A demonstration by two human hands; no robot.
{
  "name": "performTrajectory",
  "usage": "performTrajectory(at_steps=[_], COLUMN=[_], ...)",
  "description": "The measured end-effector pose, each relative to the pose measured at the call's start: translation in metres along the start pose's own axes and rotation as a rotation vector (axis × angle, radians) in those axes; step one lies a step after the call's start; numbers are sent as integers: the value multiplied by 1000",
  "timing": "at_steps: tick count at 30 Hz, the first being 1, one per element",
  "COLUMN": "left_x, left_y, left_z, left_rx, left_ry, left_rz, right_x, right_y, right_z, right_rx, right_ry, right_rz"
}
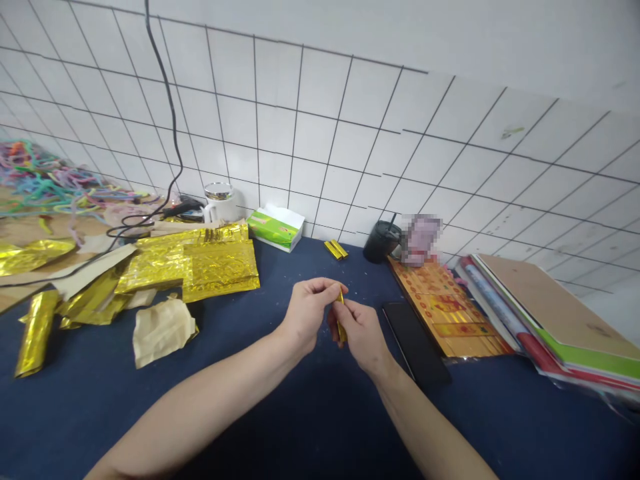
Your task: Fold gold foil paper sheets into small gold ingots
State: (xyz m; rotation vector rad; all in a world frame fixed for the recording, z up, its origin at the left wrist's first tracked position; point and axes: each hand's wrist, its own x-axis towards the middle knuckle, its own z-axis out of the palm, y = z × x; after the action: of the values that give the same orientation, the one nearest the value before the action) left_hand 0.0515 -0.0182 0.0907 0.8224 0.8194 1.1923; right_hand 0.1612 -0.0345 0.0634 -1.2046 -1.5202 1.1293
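Note:
My left hand [307,310] and my right hand [361,333] meet over the dark blue table cloth [280,413]. Together they pinch a small folded piece of gold foil paper [341,313], held upright between the fingertips. Both hands have their fingers curled shut round it. Two finished gold foil pieces [335,249] lie further back near the wall. A stack of gold foil sheets [210,263] lies to the left.
A black phone [415,340] lies right of my hands, beside a pile of orange-gold printed paper [445,307] and stacked folders [555,320]. A black cup [383,241], green tissue box [275,228], white mug [220,202], cable and coloured strips sit along the tiled wall.

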Motion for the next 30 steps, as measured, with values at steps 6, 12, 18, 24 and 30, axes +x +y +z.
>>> performTrajectory(at_steps=[6,12,18,24,30], left_x=[11,16,15,21,24], left_y=[0,7,10,5,10], left_z=[-8,-11,-8,-11,-16], left_rx=[15,32,101,192,195], left_ry=[127,159,73,135,75], left_rz=[124,198,144,144,153], right_x=[-2,-8,-1,2,0], right_y=[-5,-7,1,6,-3], right_z=[5,10,-4,-9,-11], right_rx=[-290,-482,-948,-1254,-952], right_ry=[50,100,293,376,248], right_rz=[-29,-202,-482,-553,-322])
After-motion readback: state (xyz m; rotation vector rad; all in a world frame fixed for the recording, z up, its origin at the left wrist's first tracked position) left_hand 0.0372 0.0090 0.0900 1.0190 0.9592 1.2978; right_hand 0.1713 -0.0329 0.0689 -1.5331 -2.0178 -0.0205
